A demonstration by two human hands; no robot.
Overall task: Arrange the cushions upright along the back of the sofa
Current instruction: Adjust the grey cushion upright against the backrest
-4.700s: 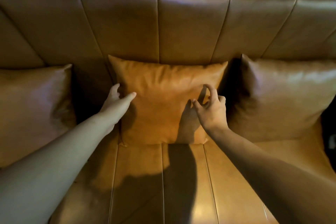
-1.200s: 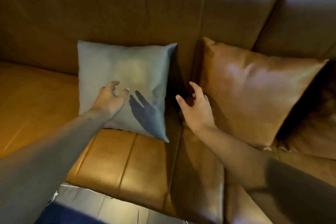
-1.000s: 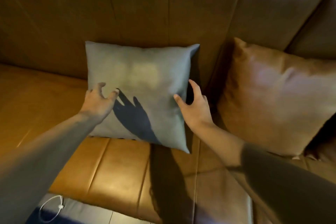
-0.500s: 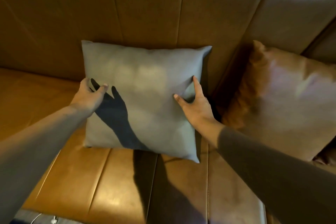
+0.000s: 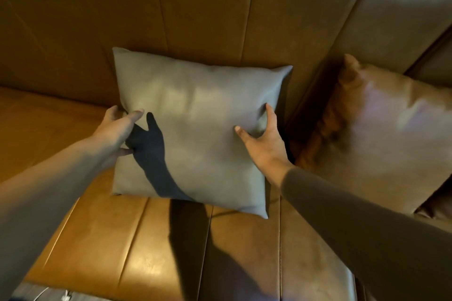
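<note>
Your left grip [image 5: 117, 129] clasped the left edge of the grey cushion [image 5: 195, 117], thumb in front. Your right grip [image 5: 261, 139] pinched its right edge. It stood on the seat [image 5: 146, 239], leaning on the sofa back [image 5: 200, 7]; brown cushion [image 5: 379, 129] just beside, right.

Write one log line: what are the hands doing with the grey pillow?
left hand: grips square grey cushion, left edge | right hand: holds right edge | cushion: upright against brown leather sofa back

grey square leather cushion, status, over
Left hand and right hand grip grey square leather cushion by its side edges. Cushion upright against brown leather sofa back. Tan leather cushion alongside, apart.
</note>
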